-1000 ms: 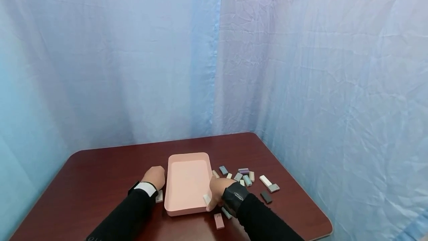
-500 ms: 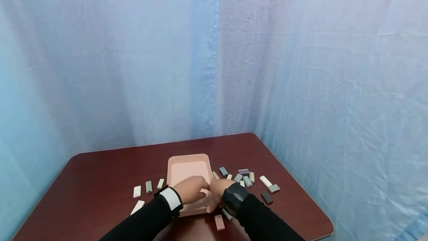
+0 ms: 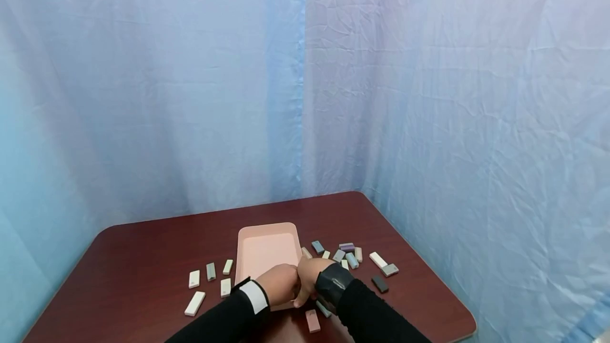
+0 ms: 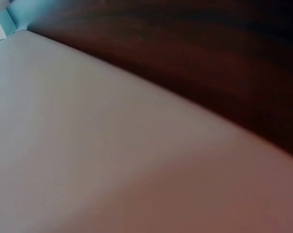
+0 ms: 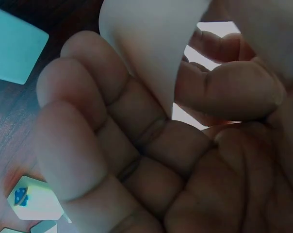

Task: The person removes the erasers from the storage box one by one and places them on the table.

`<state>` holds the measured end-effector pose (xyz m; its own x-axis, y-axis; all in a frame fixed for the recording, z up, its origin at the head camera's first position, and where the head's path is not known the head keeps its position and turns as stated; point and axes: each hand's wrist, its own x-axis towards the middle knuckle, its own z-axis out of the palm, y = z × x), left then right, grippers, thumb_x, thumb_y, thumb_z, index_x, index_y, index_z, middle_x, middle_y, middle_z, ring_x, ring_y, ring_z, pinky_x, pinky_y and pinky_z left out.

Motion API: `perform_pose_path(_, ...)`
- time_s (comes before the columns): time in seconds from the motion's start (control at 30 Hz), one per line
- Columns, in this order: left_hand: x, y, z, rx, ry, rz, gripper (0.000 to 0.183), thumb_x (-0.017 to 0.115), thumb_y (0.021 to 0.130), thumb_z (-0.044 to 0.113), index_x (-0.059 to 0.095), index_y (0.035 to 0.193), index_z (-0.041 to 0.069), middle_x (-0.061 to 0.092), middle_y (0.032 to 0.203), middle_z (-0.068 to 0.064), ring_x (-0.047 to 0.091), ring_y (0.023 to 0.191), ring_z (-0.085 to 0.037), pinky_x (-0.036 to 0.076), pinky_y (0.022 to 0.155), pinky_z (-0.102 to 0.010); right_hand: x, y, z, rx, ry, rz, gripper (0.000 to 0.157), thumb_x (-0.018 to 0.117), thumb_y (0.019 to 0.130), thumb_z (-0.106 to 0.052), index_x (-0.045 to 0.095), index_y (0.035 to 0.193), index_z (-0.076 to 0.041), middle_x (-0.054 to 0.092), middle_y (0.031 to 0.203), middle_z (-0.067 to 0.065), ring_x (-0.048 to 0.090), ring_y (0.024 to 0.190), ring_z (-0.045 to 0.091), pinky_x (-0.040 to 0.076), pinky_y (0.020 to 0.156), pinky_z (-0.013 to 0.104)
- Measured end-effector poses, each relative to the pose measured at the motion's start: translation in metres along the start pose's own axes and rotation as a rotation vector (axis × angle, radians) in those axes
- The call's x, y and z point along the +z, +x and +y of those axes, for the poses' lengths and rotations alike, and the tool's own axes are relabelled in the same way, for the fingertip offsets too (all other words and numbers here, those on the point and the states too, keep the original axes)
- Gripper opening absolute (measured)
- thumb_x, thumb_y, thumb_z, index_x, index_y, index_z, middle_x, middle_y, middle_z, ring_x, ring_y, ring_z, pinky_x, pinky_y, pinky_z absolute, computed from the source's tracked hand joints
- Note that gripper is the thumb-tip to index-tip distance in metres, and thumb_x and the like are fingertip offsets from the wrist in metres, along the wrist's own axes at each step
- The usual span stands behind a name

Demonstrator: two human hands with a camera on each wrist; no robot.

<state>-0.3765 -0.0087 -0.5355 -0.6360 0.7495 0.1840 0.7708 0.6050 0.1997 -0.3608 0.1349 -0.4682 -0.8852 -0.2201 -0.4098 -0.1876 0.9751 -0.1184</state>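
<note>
A shallow pink tray [image 3: 267, 242] lies on the dark red table in the head view. Over its near right corner my two hands meet. The right hand [image 3: 311, 278] bends its fingers there; in the right wrist view, its curled fingers [image 5: 78, 141] hold a pale, smooth piece [image 5: 144, 48], apparently a small white block. My left hand [image 3: 281, 283] reaches across the tray's near end and touches or nearly touches the right; what its fingertips hold is hidden. Other fingers [image 5: 224, 90] show behind the pale piece. The left wrist view has only a blurred pale surface [image 4: 112, 126].
Several small white and grey-green blocks [image 3: 195, 303] lie left of the tray. More in blue, purple, cream and grey [image 3: 351, 260] are scattered right of it. A pink block [image 3: 312, 321] sits near the front. Blue curtains [image 3: 152, 94] hang behind the table [image 3: 157, 247].
My left hand has moved right, from beside the tray to the right hand, uncovering the blocks on the left. The right hand stays nearly in place. The white block at its thumb is now hidden in the head view.
</note>
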Motion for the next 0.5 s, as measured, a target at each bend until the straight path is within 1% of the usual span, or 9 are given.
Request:
perform_pose_path(0.03,0.000,-0.001,-0.001,-0.004,0.010,0.001,0.006,0.084,0.088,0.015,0.082,0.087,0.021,0.074,0.077,0.011,0.060,0.070,0.001,0.054,0.071,-0.022,0.000,0.000,0.000,-0.008,0.008,0.000,0.114,0.095,0.078,-0.046,0.037,0.160,0.007,0.063,0.059,0.003,0.059,0.057,0.017,0.050,0.069,0.035)
perform_pose_path(0.13,-0.002,-0.007,-0.008,-0.010,0.012,0.006,0.009,0.085,0.087,0.018,0.083,0.095,0.021,0.075,0.084,0.010,0.063,0.075,-0.001,0.055,0.073,-0.022,0.000,-0.001,-0.001,-0.023,0.020,-0.002,0.113,0.096,0.078,-0.045,0.037,0.159,0.010,0.060,0.053,0.001,0.055,0.050,0.015,0.049,0.066,0.034)
perform_pose_path(0.2,-0.007,-0.013,-0.016,-0.011,-0.008,0.015,0.013,0.085,0.089,0.017,0.083,0.101,0.020,0.076,0.089,0.008,0.065,0.079,-0.003,0.055,0.075,-0.023,0.000,0.000,0.000,-0.020,0.020,-0.007,0.115,0.095,0.078,-0.046,0.036,0.160,0.010,0.058,0.051,0.000,0.055,0.050,0.015,0.050,0.067,0.033)
perform_pose_path(0.27,-0.017,-0.022,-0.027,-0.029,-0.034,0.040,0.017,0.084,0.090,0.013,0.083,0.106,0.017,0.076,0.094,0.005,0.066,0.084,-0.007,0.056,0.077,-0.025,0.000,0.003,0.000,-0.003,-0.006,-0.007,0.118,0.095,0.078,-0.050,0.035,0.161,0.008,0.059,0.052,-0.001,0.058,0.057,0.015,0.051,0.072,0.034)
perform_pose_path(0.33,-0.030,-0.033,-0.041,-0.088,-0.050,0.079,0.019,0.082,0.089,0.006,0.083,0.107,0.012,0.078,0.097,0.001,0.070,0.088,-0.013,0.058,0.080,-0.030,0.000,0.007,0.000,0.022,-0.025,-0.009,0.121,0.094,0.077,-0.054,0.033,0.164,0.004,0.065,0.059,0.001,0.064,0.072,0.017,0.052,0.079,0.035)
perform_pose_path(0.37,-0.037,-0.040,-0.049,-0.132,-0.053,0.104,0.020,0.081,0.089,0.002,0.083,0.108,0.010,0.079,0.099,-0.002,0.072,0.092,-0.017,0.059,0.082,-0.034,0.000,0.009,0.000,0.030,-0.024,-0.009,0.121,0.094,0.077,-0.054,0.032,0.164,0.002,0.069,0.064,0.004,0.066,0.081,0.018,0.052,0.082,0.036)
perform_pose_path(0.43,-0.051,-0.057,-0.064,-0.253,-0.053,0.149,0.023,0.077,0.089,-0.003,0.082,0.110,0.006,0.079,0.103,-0.007,0.073,0.098,-0.024,0.060,0.085,-0.040,0.000,0.012,-0.001,0.045,-0.036,-0.008,0.121,0.093,0.077,-0.056,0.032,0.165,-0.001,0.079,0.094,0.008,0.067,0.102,0.019,0.053,0.090,0.038)
perform_pose_path(0.47,-0.056,-0.068,-0.072,-0.318,-0.046,0.168,0.026,0.073,0.090,-0.006,0.082,0.111,0.005,0.078,0.105,-0.008,0.073,0.100,-0.027,0.060,0.086,-0.042,0.001,0.013,-0.001,0.047,-0.033,-0.011,0.121,0.093,0.077,-0.055,0.032,0.166,-0.002,0.080,0.103,0.010,0.066,0.109,0.020,0.053,0.092,0.038)
perform_pose_path(0.5,-0.061,-0.079,-0.079,-0.384,-0.038,0.182,0.025,0.071,0.091,-0.007,0.081,0.111,0.004,0.078,0.105,-0.010,0.073,0.100,-0.029,0.060,0.086,-0.045,0.001,0.014,-0.001,0.047,-0.028,-0.013,0.120,0.094,0.077,-0.054,0.031,0.166,-0.002,0.078,0.118,0.012,0.066,0.115,0.021,0.053,0.094,0.039)
